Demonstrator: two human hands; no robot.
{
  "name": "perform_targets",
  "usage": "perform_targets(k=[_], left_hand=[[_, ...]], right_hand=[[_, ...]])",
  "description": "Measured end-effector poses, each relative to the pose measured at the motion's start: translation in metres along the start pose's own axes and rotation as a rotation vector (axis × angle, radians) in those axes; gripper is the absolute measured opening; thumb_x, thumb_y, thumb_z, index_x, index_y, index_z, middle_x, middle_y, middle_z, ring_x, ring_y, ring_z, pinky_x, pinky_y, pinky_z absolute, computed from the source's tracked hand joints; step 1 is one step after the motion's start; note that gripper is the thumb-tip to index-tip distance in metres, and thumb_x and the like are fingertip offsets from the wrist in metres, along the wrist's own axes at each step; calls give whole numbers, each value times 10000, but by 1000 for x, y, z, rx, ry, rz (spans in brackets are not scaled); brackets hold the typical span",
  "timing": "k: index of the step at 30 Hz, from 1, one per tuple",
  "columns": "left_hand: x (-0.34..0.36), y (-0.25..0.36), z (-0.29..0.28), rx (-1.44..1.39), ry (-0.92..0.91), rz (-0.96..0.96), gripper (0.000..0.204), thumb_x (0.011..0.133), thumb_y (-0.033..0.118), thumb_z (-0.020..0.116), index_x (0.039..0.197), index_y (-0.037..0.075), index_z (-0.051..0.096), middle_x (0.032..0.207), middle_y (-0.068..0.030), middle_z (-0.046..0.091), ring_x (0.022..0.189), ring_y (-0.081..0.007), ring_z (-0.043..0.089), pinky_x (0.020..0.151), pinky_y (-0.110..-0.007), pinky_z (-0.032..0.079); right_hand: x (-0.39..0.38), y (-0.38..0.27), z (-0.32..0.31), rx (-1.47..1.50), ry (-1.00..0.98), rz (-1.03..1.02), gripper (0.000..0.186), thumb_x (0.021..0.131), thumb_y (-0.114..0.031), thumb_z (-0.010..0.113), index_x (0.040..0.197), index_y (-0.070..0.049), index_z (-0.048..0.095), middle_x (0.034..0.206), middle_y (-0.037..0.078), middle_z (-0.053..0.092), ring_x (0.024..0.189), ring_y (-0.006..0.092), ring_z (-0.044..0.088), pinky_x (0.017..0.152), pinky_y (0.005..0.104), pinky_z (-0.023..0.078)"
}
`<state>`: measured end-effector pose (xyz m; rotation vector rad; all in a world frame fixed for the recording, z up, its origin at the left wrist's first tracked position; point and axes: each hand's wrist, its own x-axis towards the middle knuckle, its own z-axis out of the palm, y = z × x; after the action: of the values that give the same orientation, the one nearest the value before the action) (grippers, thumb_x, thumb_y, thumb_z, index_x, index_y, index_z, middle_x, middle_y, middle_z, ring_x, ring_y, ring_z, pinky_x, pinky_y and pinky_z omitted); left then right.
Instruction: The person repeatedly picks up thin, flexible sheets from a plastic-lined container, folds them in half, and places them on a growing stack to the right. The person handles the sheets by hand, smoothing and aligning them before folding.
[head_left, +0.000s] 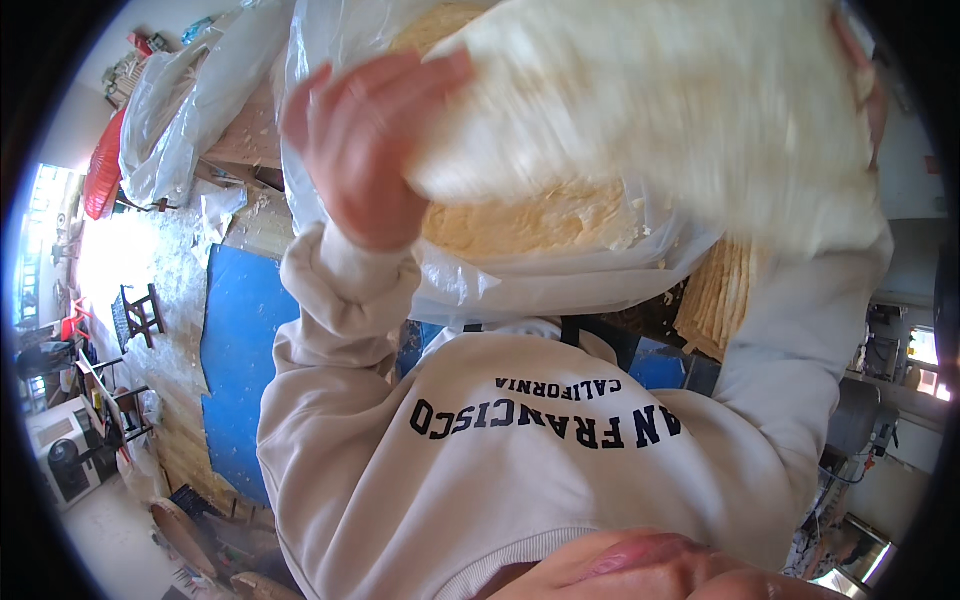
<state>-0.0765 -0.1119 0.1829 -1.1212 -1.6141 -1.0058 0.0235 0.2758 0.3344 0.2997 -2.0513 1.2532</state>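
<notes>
A large, thin, cream-coloured sheet point(640, 120), smeared by motion, is stretched out in the air between my hands. My left hand point(365, 150) is at its left edge, fingers bent over the sheet and thumb hidden. Partly hidden at the far right edge, my right hand point(865, 85) grips the sheet there. Below it lies a pile of yellowish flaky sheets point(530, 222) inside an open clear plastic bag point(560, 285). The sheet covers much of that pile. What the sheets are made of I cannot tell.
Beside my right sleeve stands a stack of layered tan sheets point(718, 295). More clear plastic point(190, 110) hangs at the upper left, near a red rounded object point(104, 165). A blue mat point(240, 360) lies on the floor, with a small dark stool point(138, 315) beyond it.
</notes>
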Motion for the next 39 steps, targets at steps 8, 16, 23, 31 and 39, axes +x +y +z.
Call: perform_targets(k=[8,16,23,31,39], left_hand=[[-141,52,-2,-52,-667,233,264,723,151,688,984,170,721,1101,24,708,1005,-171,651,1039,-444,403],[-165,46,-1,-43,-876,102,366,698,132,670,1063,145,704,1138,9,680,1016,-181,633,985,-420,462],[-148,11,-49,231,-904,-125,534,708,18,639,1227,142,654,1267,-35,630,1167,-240,590,1043,-431,428],[-146,-87,-38,-40,-1046,5,317,771,9,655,1062,111,726,1181,-56,677,1252,-286,550,1065,-463,424],[-142,-163,14,-182,-903,-1095,239,849,258,681,965,52,724,913,-137,735,886,-251,701,752,-352,534]], right_hand=[[-203,94,-49,-558,-109,814,361,1055,-347,468,1208,-54,612,986,22,624,845,102,582,771,289,480],[-169,102,72,-323,-362,318,294,1065,-209,453,1291,-42,539,1184,64,632,1050,153,608,923,268,457],[-173,110,56,-632,-941,507,530,850,143,468,1331,-72,530,1374,116,558,1325,285,489,1113,362,373],[-251,86,23,-573,-1002,251,556,758,72,673,1288,-77,596,1402,68,572,1408,282,404,1129,371,365],[-226,149,35,-193,-88,651,272,983,-226,620,1155,-16,609,1008,76,706,828,194,641,795,311,498]])
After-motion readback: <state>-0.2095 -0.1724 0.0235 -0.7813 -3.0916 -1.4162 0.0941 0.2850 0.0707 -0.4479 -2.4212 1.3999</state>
